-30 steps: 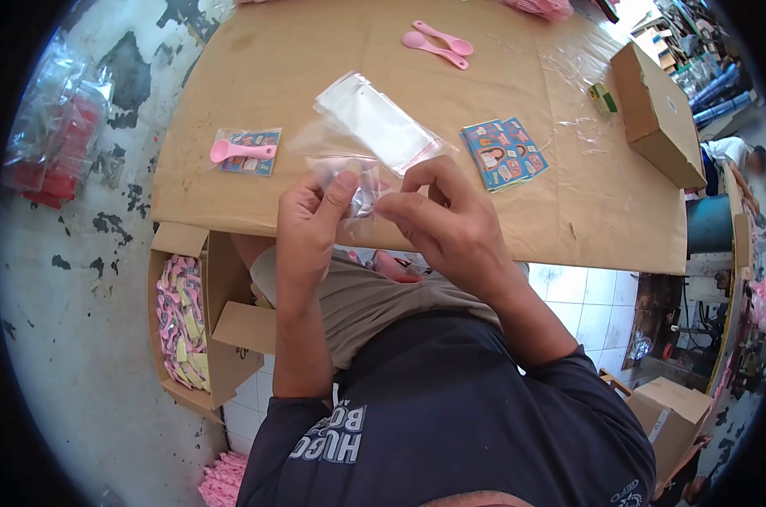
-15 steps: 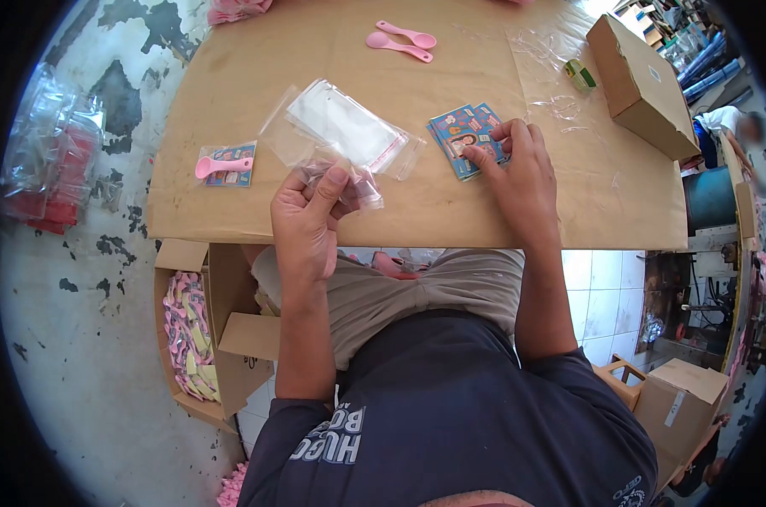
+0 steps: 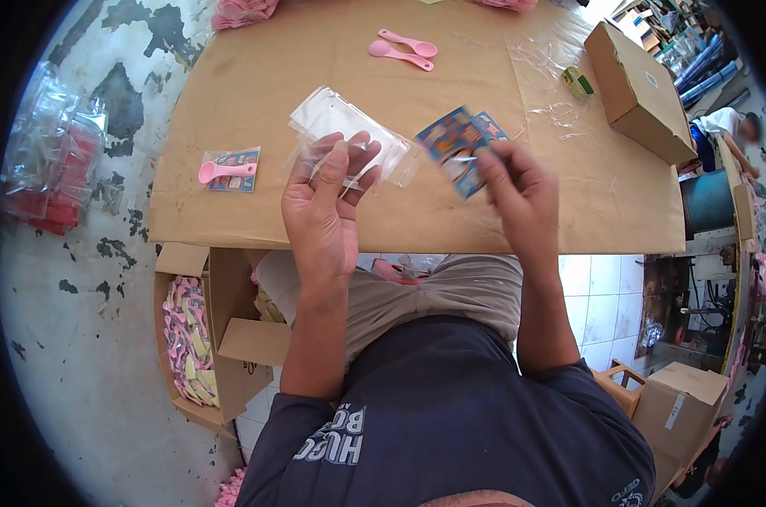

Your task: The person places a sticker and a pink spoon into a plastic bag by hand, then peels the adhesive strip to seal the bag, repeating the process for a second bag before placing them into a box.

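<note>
My left hand (image 3: 325, 207) pinches a clear plastic bag (image 3: 319, 160) between thumb and fingers, just in front of a pile of clear bags (image 3: 336, 114) on the table. In my right hand (image 3: 525, 190) is a blue printed card (image 3: 450, 148), lifted, tilted and smeared by motion. Behind it, more blue cards (image 3: 491, 125) lie on the table, partly covered. To the left, a pink spoon (image 3: 228, 171) rests on a bagged blue card (image 3: 246, 158). Two more pink spoons (image 3: 402, 55) lie farther back.
A brown cardboard box (image 3: 636, 93) stands on the table (image 3: 383, 228) at the right, beside a small green-and-yellow roll (image 3: 577, 83) and loose clear scraps. Below left, an open carton (image 3: 218, 338) holds many pink and yellow pieces. Another person (image 3: 725, 127) is at the far right.
My right hand has raised a card off the stack and moved it slightly left. My left hand has shifted up and right with the clear bag, its fingers more spread.
</note>
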Motion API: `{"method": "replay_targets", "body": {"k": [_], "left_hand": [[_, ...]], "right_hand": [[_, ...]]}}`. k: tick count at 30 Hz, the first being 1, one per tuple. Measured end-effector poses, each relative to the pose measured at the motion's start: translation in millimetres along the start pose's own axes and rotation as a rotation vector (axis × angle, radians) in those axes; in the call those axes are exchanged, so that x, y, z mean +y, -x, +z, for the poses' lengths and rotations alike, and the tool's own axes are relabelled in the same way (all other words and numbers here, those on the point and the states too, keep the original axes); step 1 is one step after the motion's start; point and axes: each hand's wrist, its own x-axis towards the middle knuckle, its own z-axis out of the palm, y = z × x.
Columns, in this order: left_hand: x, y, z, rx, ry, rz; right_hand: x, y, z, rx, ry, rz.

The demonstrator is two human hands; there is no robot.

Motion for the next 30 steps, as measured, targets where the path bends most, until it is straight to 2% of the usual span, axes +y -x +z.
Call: {"method": "replay_targets", "body": {"k": [1,3,8,13,17,19,23,25,30], "left_hand": [[-0.5,0.0,2.9,0.009,0.014,-0.001],[-3.8,0.1,5.9,0.001,0.047,-0.004],[-6.9,1.8,3.2,-0.045,0.089,-0.03],[-6.9,2.1,0.0,-0.098,0.052,-0.09],[-14.9,2.7,-0.3,-0.1,0.034,-0.083],[-16.4,2.4,4.2,-0.105,0.062,-0.062],[-25.6,4.9,15.4,-0.065,0.09,-0.058],[-31.9,8.9,22.9,-0.069,0.095,-0.068],[-35.2,18.3,27.1,-0.091,0.052,-0.064]], "right_hand": [[-3.9,6.3,4.3,0.001,0.003,0.0],[-11.1,14.7,15.7,-0.208,-0.228,0.167],[-6.6,14.0,33.8,-0.224,-0.204,0.125],[-8.4,11.8,32.7,-0.403,-0.125,0.214],[-1.4,7.2,33.6,-0.33,-0.262,0.182],[1.2,7.2,38.0,-0.182,-0.49,0.222],[4.3,9.0,45.1,-0.156,-0.562,0.237],[8.9,9.4,52.6,-0.129,-0.608,0.132],[8.6,12.6,64.9,-0.094,-0.625,0.158]]}}
